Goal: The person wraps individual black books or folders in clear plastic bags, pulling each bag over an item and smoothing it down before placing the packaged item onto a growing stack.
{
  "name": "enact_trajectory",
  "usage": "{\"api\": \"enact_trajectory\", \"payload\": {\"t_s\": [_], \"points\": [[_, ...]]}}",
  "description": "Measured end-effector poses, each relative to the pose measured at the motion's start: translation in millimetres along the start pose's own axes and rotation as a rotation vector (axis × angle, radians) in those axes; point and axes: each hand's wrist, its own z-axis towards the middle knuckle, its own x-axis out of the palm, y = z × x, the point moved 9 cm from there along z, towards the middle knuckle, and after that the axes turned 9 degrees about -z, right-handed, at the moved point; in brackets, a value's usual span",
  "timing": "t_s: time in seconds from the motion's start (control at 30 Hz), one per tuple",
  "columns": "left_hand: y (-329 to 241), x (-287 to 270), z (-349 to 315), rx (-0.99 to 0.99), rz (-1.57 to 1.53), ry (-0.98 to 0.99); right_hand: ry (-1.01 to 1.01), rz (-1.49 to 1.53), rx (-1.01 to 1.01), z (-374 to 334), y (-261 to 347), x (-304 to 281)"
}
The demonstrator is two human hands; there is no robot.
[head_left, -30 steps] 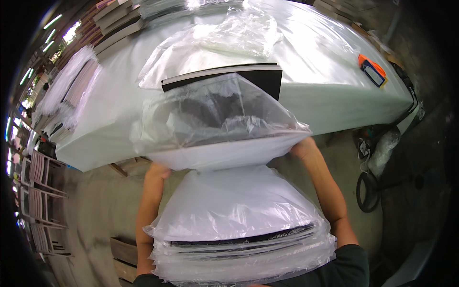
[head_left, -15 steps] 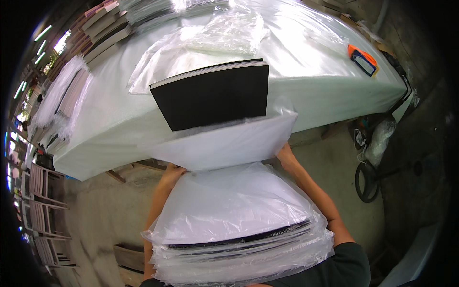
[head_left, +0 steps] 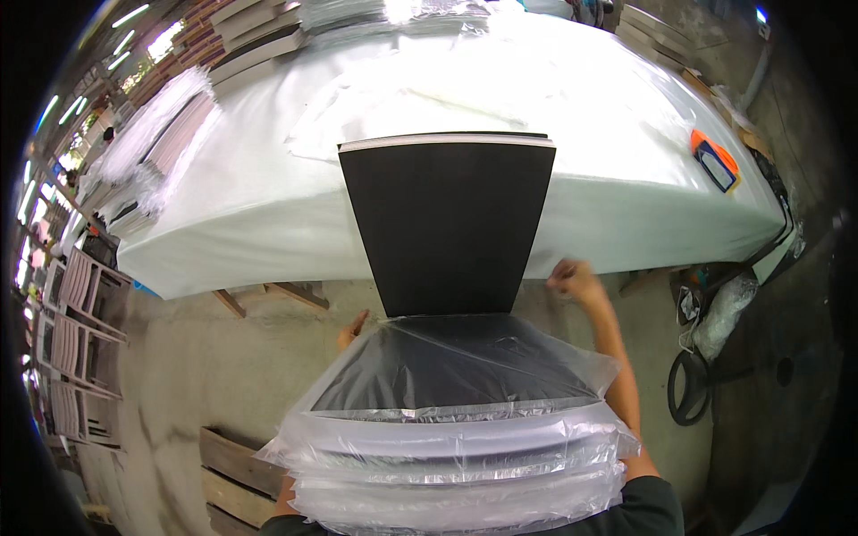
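Head camera view: watching from nearby, I see a black book (head_left: 447, 228) upright just toward twelve o'clock, a plain black cover facing the person and a pale page edge on top. Its lower edge meets the stack of plastic-bagged items (head_left: 465, 464) at six o'clock, whose top item shows black through clear film. Any lettering on the orange-and-blue object (head_left: 714, 167) at two o'clock is too small for me to read.

The left hand (head_left: 352, 330), at eight o'clock, shows one digit raised just beside the book's lower corner; the rest is hidden, so I cannot tell its spread or grip. The right hand (head_left: 576, 279), at three o'clock, is blurred and apart from the book, its fingers seemingly curled in; I cannot tell whether they pinch anything.

The covered table (head_left: 643, 223) spreads beyond, toward twelve; a wrapped pile (head_left: 165, 143) lies at ten, and pale chairs (head_left: 80, 353) stand between eight and nine.
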Motion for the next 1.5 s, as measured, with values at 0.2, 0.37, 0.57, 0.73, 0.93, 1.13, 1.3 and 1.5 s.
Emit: {"api": "enact_trajectory", "payload": {"t_s": [0.2, 0.37, 0.57, 0.73, 0.93, 1.13, 1.3, 1.5], "points": [[-191, -17, 0, 0.428, 0.479, -0.349, -0.371, 0.119, -0.506, -10, 217, -165], [-434, 76, -1, 1.080, 0.170, -0.058, -0.042, -0.148, -0.767, 77, 312, -101], [-461, 170, 97, 0.739, 0.655, 0.486, 0.253, -0.488, -0.910, 123, 344, -6], [-449, 210, 124, 0.596, 0.636, 0.699, -0.007, -0.169, -0.732, 141, 344, -60], [-440, 235, 159, 0.603, 0.848, 0.718, -0.058, -0.162, -0.632, 151, 330, -68], [-441, 244, 151, 0.401, 0.741, 0.866, -0.342, -0.612, -1.084, 119, 348, -37], [-438, 249, 156, 0.274, 0.592, 0.844, -0.225, -0.275, -0.850, 154, 347, -57], [-437, 252, 153, 0.374, 0.418, 0.890, -0.290, -0.288, -0.718, 147, 353, -56]]}}
